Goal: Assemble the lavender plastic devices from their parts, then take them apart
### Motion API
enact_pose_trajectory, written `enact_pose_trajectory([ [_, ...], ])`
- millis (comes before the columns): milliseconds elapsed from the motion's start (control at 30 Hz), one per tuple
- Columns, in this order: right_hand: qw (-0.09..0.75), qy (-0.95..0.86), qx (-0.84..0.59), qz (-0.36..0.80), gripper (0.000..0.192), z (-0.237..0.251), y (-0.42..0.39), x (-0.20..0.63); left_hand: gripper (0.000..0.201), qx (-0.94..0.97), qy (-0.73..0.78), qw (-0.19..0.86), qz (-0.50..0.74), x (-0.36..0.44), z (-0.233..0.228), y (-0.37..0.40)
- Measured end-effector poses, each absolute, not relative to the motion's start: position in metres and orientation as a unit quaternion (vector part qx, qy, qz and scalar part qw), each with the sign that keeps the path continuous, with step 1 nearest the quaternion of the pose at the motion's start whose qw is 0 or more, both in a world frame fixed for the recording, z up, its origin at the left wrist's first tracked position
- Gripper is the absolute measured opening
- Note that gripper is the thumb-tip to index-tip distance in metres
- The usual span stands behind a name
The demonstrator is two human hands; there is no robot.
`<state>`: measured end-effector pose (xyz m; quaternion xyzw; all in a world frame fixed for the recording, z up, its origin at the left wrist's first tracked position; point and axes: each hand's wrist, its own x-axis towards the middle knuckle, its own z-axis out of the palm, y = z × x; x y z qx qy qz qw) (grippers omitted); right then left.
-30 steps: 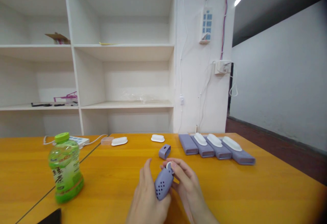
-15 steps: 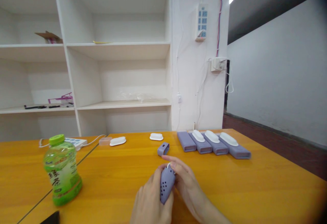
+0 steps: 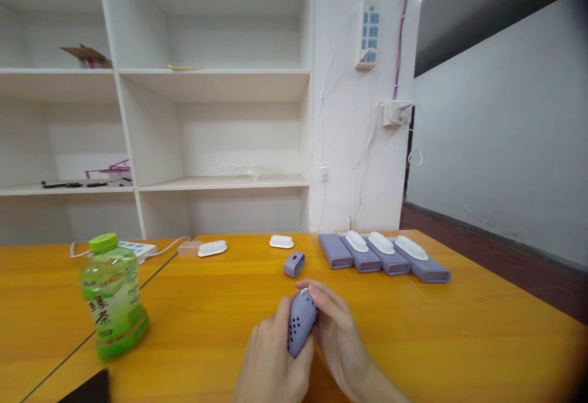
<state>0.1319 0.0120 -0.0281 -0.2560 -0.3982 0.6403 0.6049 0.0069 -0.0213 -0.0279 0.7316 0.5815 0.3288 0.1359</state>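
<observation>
— Two hands were on it: the left hand (image 3: 271, 363) cupped the perforated lilac sleeve (image 3: 300, 324) from below and behind, fingers curled shut around its lower half, and the right hand (image 3: 333, 332) closed on its upper end, fingertips pinching at the white piece (image 3: 304, 291) peeping from the top.

— Any change from a second before?

— Yes. The left fingers had stood straight and spread beside the sleeve; by now they had wrapped round it. The white insert showed less than before, so I judged it was being pressed further in.

— And where was the sleeve?

— Held just above the orange table (image 3: 459, 329), near its front edge, roughly midway along.

— What lay beyond it?

— A short lilac cap (image 3: 294, 264) just behind the hands. Toward the back edge, a row of four lilac cases (image 3: 383, 259), three carrying white inserts, and two loose white inserts (image 3: 243, 245). A green drink bottle (image 3: 113, 296) stood well apart on the left side.
</observation>
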Motion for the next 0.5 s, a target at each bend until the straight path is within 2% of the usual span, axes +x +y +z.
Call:
enact_pose_trajectory([
  [333,0.602,-0.402,-0.234,0.649,0.025,-0.0293,0.0116,0.1311,0.022,0.729,0.580,0.141,0.336,0.0056,-0.0247,-0.0216],
  [500,0.600,-0.441,-0.249,0.619,0.029,-0.0264,0.0109,0.1323,0.021,0.732,0.576,0.134,0.338,0.0051,-0.0240,-0.0222],
])
